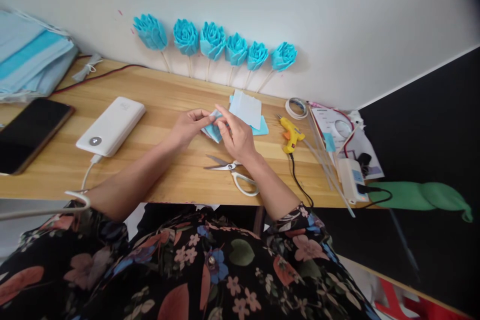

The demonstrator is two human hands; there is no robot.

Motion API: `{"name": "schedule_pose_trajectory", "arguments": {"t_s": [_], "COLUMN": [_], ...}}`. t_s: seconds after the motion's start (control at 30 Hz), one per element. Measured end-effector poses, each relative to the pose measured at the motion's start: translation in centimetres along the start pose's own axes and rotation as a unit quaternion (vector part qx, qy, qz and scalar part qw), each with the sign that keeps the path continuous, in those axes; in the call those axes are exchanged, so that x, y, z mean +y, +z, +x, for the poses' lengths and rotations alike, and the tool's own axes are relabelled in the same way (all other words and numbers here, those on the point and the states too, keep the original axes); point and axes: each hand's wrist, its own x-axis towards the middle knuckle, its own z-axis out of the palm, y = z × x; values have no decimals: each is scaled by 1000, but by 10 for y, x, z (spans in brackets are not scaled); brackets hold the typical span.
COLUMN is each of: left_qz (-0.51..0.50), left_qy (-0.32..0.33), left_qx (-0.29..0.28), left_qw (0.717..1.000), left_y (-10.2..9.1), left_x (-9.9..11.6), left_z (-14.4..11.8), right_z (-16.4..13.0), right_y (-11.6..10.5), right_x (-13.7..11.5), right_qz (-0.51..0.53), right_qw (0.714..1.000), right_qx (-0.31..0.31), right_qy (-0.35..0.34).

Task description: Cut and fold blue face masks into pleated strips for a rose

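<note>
My left hand (187,127) and my right hand (237,136) meet over the middle of the wooden table (165,180). Both pinch the same small folded piece of blue fabric (213,131), held just above the tabletop. Behind the hands lies a small stack of white and blue sheets (247,110). White-handled scissors (232,172) rest on the table right below my right wrist. A yellow glue gun (291,135) lies to the right of my right hand.
Several blue fabric roses on sticks (212,45) lean against the wall. A white power bank (111,125) and a dark phone (30,132) lie left, with stacked blue masks (30,55) behind. Tape roll (296,107), thin sticks (326,165) and papers crowd the right end.
</note>
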Motion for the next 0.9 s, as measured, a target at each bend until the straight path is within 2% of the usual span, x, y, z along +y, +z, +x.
{"name": "schedule_pose_trajectory", "arguments": {"t_s": [0.07,0.2,0.27,0.47,0.73,0.9], "left_qz": [4,3,4,-2,-8,-6], "left_qy": [7,11,13,20,20,22], "left_qx": [10,30,32,30,46,75], "left_qw": [1000,1000,999,999,999,997], "left_y": [-1,-3,-4,-3,-4,-5], "left_x": [1,1,0,-2,1,2], "left_z": [0,1,2,1,1,2], "right_z": [1,6,9,13,11,16], "right_y": [-2,-6,-5,5,-2,-11], "right_x": [1,10,16,30,23,28], "right_qz": [4,4,37,205,162,180], "right_qw": [1000,994,989,962,967,942], "right_qx": [17,97,116,69,110,200], "right_qy": [13,57,82,169,162,199]}}
